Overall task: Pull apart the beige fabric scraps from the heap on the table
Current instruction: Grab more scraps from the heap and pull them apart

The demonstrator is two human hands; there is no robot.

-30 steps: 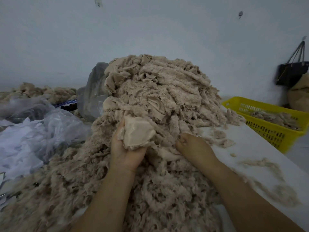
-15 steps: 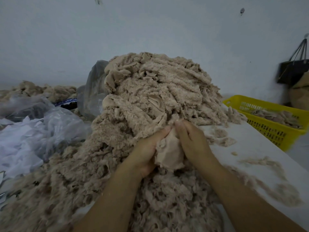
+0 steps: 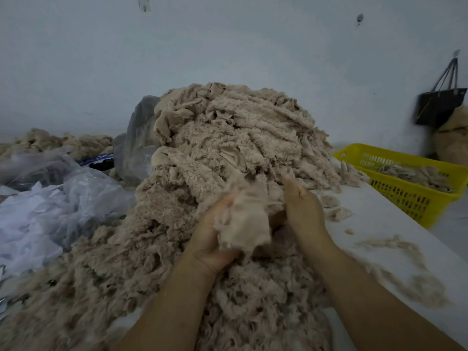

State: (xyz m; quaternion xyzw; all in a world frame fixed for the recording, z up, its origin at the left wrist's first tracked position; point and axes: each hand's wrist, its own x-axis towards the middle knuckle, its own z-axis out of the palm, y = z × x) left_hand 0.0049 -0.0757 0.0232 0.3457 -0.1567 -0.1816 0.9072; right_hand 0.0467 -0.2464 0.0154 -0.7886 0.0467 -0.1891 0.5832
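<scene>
White table [image 3: 379, 219] w/ big heap [image 3: 240, 138] of beige fabric; left hand [image 3: 207, 239] & right hand [image 3: 306, 211], fingers curled, grip one scrap [image 3: 245, 224] btwn them. Yellow basket [image 3: 405, 196] at right.

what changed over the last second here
The right hand left the heap and joined the left hand on the beige scrap. The two hands have since drawn a little apart, with the scrap spread between them. The heap, yellow basket and plastic bags stayed put.
</scene>
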